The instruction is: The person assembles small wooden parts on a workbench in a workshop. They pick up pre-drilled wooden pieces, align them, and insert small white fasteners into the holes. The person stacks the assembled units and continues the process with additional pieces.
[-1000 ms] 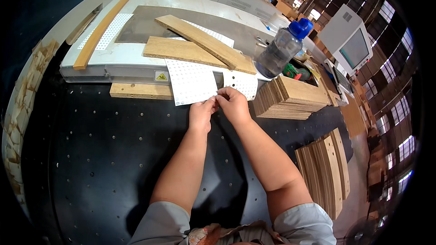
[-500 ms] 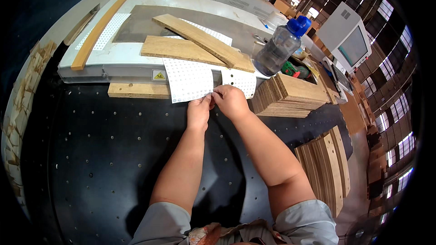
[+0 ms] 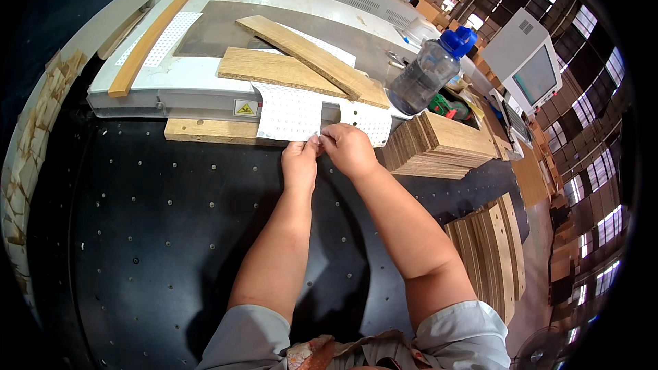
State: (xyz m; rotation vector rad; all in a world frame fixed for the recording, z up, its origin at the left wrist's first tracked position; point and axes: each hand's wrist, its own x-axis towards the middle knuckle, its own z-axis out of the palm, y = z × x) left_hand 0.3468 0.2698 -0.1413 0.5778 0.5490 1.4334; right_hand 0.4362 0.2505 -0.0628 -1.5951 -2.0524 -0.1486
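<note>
1. At the centre of the view, two bare hands meet at the lower right corner of a white sheet of round stickers [image 3: 291, 113], above a black worktop [image 3: 171, 233] studded with small pale fittings.
2. The sheet hangs from beneath a wooden board [image 3: 274, 72] over the front edge of a white machine bed [image 3: 116, 101]; a second board [image 3: 301, 51] lies slantwise on the first.
3. The left hand [image 3: 300, 164] has thumb and forefinger drawn close at the sheet's corner; whether they pinch the paper cannot be told.
4. The right hand [image 3: 349, 149] curls inward, its fingertips against or very near the left's. Anything between them is too small to make out.
5. Right of the sheet hangs a white perforated strip [image 3: 373, 123] with a few dark dots, partly behind the right hand.
6. Farther right stand a clear bottle with a blue lid [image 3: 421, 82] and a stack of cut boards [image 3: 445, 147]; nearer the viewer are drilled wooden slats [image 3: 490, 253].
7. The step in hand seems to be fine fingertip work at the sheet's corner, perhaps lifting a sticker. The next move probably calls for a light, steady pinch, with the paper kept from swinging.
</note>
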